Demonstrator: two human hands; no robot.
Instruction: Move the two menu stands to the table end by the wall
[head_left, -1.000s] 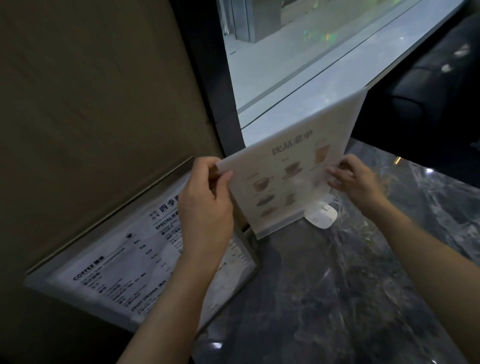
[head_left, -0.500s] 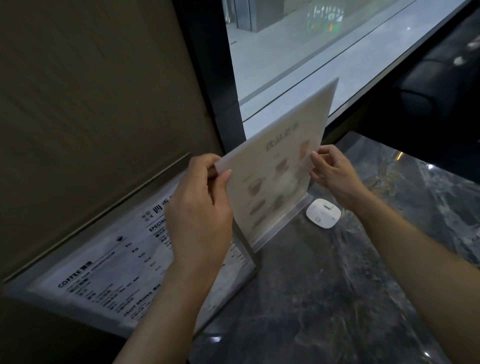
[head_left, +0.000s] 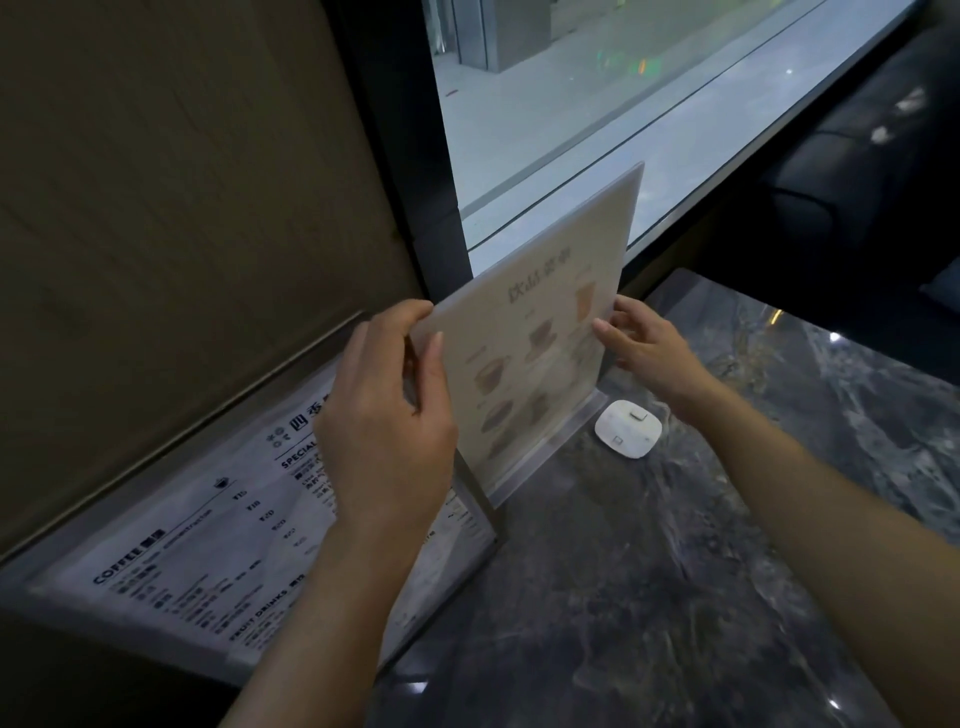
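Menu stands number two here, and the upright one (head_left: 540, 353) is in the grip. The left hand (head_left: 384, 415) pinches its left edge, thumb on the printed face and fingers behind. The right hand (head_left: 644, 348) closes on its right edge, fingertips (head_left: 605, 328) on the face. Both hands are closed on this one stand, one on each side of the sheet.

The sheet stands between the hands, tilted slightly away, with its tall side running up toward the window (head_left: 597, 104). Its clear base strip (head_left: 550, 447) runs from near-left to far-right and seems to rest on or just above the tabletop (head_left: 649, 597); I cannot tell which. The stand is already at the far end, close to the dark window post (head_left: 415, 182).

The second stand (head_left: 208, 545) is the wide coffee menu. It lies to the left of the held one, under the left forearm, leaning back toward the brown wall (head_left: 182, 182), with its long side along that wall. Its right corner sits just beside the upright stand's base.

The left hand is nearer the wall, so any last nudge would go leftward and away. I judge that little travel remains.

One small white device (head_left: 628, 427) lies on the tabletop just right of the base strip, below the right hand.
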